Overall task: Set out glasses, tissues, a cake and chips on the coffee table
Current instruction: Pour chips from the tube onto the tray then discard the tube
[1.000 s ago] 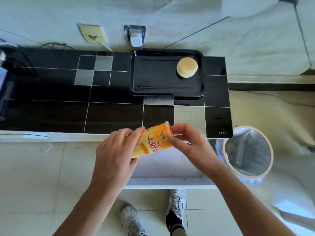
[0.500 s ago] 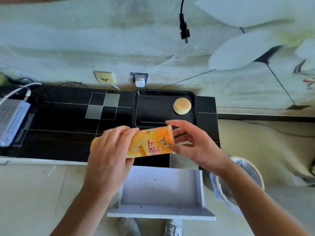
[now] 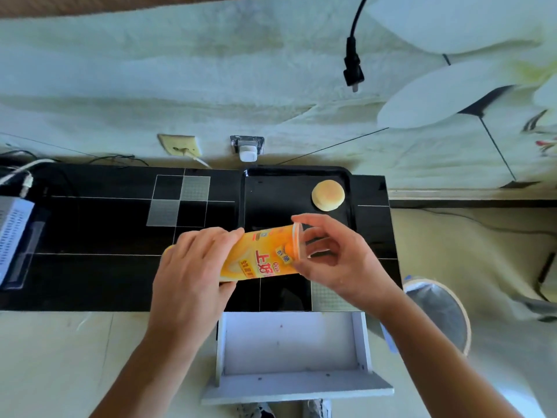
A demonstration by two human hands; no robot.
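Coffee table (image 3: pixel 99 236): black glossy top, white grid lines, a few grey textured squares. The front edge is seen running across the view at wrist level; the right end is cut off just beside a round bin (image 3: pixel 440 315) on the floor. A wide bare stretch of top is left between a white perforated box (image 3: pixel 12 233) at the far left and the tray.

Tray (image 3: pixel 271 191): black, raised rim, set against the table's back edge near the wall. Most of its floor is uncovered.

Cake (image 3: pixel 328 195): round, pale golden, flat-topped; placed in the tray's far right corner, apart from the hands.

Drawer (image 3: pixel 289 345): white, pulled out below the front edge, under the forearms.

Chips can (image 3: pixel 259 257): orange-yellow tube, red characters on the label, clear lid rim at its right end. It is held tilted nearly flat above the table's front right part, overlapping the tray's near edge.

Left hand (image 3: pixel 193 267): fingers are wrapped over the can's lower body.

Right hand (image 3: pixel 337 257): fingers are curled round the lid end, thumb under, fingertips on the rim.

Plug (image 3: pixel 353 70): black, hung on its cord against the wall.
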